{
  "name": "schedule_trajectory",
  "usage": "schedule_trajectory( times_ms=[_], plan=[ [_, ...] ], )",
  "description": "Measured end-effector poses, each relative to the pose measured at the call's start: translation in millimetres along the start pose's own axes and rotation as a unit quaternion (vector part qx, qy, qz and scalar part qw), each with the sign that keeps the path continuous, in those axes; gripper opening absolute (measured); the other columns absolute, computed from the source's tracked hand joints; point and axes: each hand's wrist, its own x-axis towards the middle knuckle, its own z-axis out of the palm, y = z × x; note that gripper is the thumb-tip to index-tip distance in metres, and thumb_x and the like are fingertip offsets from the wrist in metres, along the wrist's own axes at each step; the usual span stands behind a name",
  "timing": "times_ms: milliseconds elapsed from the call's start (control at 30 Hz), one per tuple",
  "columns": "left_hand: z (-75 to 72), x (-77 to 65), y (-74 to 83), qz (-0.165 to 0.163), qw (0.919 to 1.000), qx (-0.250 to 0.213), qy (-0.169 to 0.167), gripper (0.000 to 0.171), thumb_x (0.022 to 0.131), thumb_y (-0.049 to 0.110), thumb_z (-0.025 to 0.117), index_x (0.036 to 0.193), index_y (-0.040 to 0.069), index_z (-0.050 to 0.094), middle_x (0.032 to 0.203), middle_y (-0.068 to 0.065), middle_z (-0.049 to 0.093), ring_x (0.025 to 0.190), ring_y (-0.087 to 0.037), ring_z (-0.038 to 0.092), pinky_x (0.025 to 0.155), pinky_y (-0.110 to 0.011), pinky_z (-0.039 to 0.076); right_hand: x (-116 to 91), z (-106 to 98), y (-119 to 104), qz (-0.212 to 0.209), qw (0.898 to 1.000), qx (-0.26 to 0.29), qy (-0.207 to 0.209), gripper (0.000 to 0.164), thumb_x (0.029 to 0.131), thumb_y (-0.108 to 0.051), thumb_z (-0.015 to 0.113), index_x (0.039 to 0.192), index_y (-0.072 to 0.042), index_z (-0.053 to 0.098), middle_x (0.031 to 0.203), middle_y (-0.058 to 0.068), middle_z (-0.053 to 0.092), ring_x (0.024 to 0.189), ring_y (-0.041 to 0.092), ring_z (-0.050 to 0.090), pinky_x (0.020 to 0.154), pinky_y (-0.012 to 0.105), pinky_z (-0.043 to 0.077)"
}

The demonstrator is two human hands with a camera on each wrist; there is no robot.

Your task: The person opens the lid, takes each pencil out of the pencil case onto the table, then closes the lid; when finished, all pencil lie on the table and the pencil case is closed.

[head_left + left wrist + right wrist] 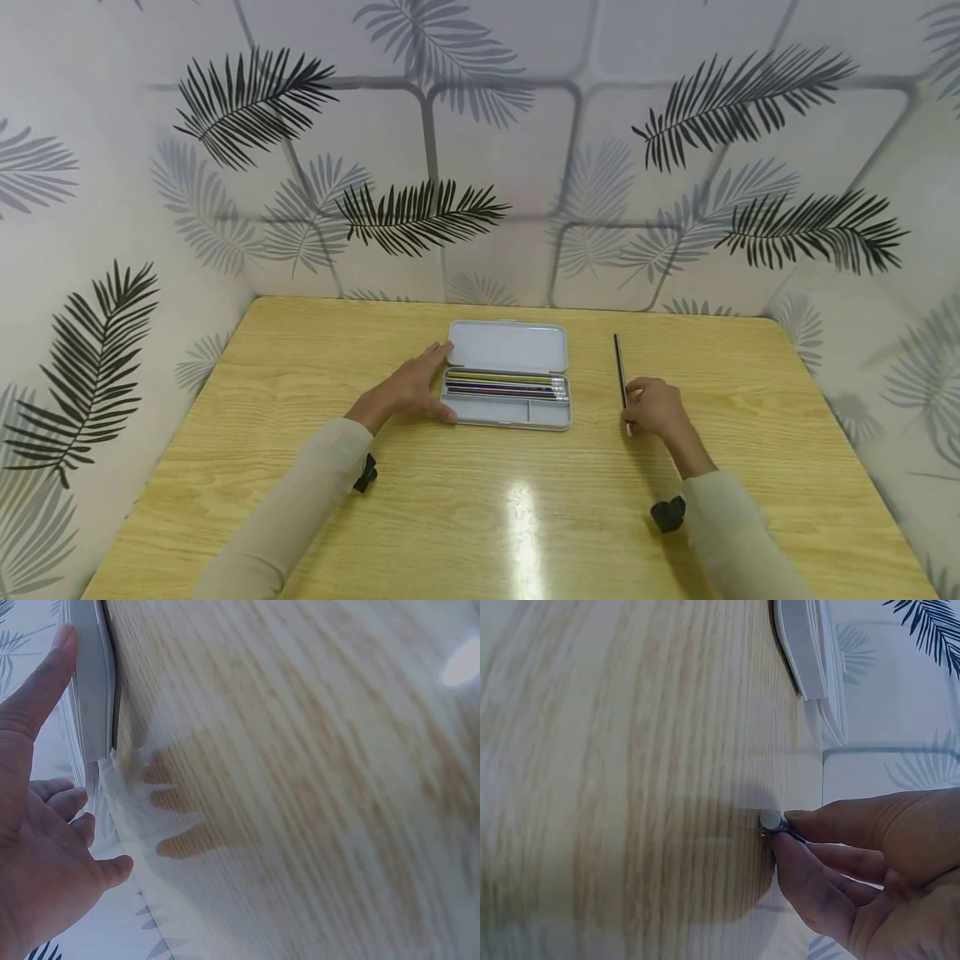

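An open white pencil case (491, 410) lies on the table, its lid (508, 346) folded back toward the wall. Several pencils (506, 387) with white ends lie side by side in its rear part. At its left end my left hand (411, 385) is spread, the thumb touching the front corner and the fingertips at the lid's edge. To the right of the case, my right hand (656, 407) pinches a dark pencil (621, 371) near its white end, between thumb and fingers. The right wrist view shows that round pale end (771, 820) close over the wood.
The light wood table (480, 500) has its far edge against a wall (495, 167) with a leaf pattern. A small divider (528, 411) splits the case's front compartment. Black wrist cameras sit at both sleeves.
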Motion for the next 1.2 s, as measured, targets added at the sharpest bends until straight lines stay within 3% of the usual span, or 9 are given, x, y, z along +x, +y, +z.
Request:
schedule_trajectory(
  times_ms=[100,300,433,633,900,1067,1200],
  plan=[
    [1.2,0.8,-1.4,0.001,1.0,0.006,0.001,0.127,0.06,0.051,0.085,0.154,0.014,0.009,0.161,-0.01,0.01,0.149,-0.026,0.007,0.12,-0.051,0.011,-1.9,-3.8,-2.2,-0.011,1.0,-0.026,0.01,0.044,0.08,-0.004,0.065,0.119,0.015,0.056,0.103,0.031,0.066,0.072,0.028,0.071,0.061,0.034,0.059],
    [-0.1,0.2,-2.2,0.003,1.0,0.003,0.002,0.127,0.06,0.051,0.085,0.154,0.013,0.009,0.161,-0.01,0.01,0.149,-0.026,0.006,0.12,-0.051,0.01,8.5,-5.5,-13.5,-0.092,0.994,-0.023,0.055,0.033,0.087,-0.008,0.061,0.116,0.008,0.061,0.094,0.021,0.069,0.08,0.033,0.067,0.06,0.035,0.054],
    [-1.4,-1.6,-0.6,0.002,1.0,0.0,0.002,0.126,0.06,0.049,0.086,0.154,0.013,0.01,0.161,-0.011,0.011,0.149,-0.026,0.006,0.12,-0.051,0.009,19.6,6.9,-27.2,-0.13,0.991,0.021,0.037,0.028,0.088,-0.008,0.064,0.113,0.004,0.064,0.096,0.016,0.068,0.094,0.033,0.066,0.071,0.034,0.055],
    [-1.1,-1.6,-0.5,0.005,1.0,0.0,0.006,0.126,0.06,0.048,0.086,0.154,0.013,0.01,0.161,-0.011,0.012,0.149,-0.026,0.007,0.12,-0.052,0.01,30.2,28.2,-47.8,-0.177,0.983,0.054,-0.022,0.024,0.087,-0.007,0.066,0.11,0.001,0.066,0.102,0.016,0.069,0.096,0.029,0.066,0.08,0.036,0.055],
    [1.0,-0.9,-2.0,0.011,0.9999,-0.009,0.007,0.126,0.059,0.048,0.086,0.154,0.012,0.011,0.161,-0.01,0.012,0.149,-0.026,0.007,0.12,-0.053,0.01,35.3,44.2,-72.3,-0.173,0.983,0.017,-0.06,0.016,0.087,-0.004,0.065,0.102,-0.001,0.069,0.1,0.013,0.071,0.095,0.025,0.065,0.084,0.038,0.054],
    [1.2,-1.0,-1.6,0.008,0.9999,-0.007,0.007,0.126,0.059,0.048,0.086,0.154,0.012,0.011,0.161,-0.01,0.012,0.149,-0.026,0.007,0.12,-0.052,0.01,36.6,50.2,-80.0,-0.145,0.987,0.0,-0.074,0.017,0.088,-0.004,0.065,0.104,-0.003,0.069,0.105,0.012,0.07,0.098,0.023,0.065,0.088,0.039,0.053],
    [1.0,-1.0,-1.7,0.011,0.9999,-0.007,0.01,0.125,0.06,0.047,0.086,0.154,0.012,0.012,0.16,-0.011,0.013,0.149,-0.027,0.008,0.12,-0.052,0.01,38.4,55.0,-81.9,-0.128,0.989,-0.009,-0.069,0.017,0.087,-0.004,0.065,0.103,-0.006,0.07,0.102,0.009,0.07,0.092,0.02,0.064,0.083,0.036,0.054]
  ],
)
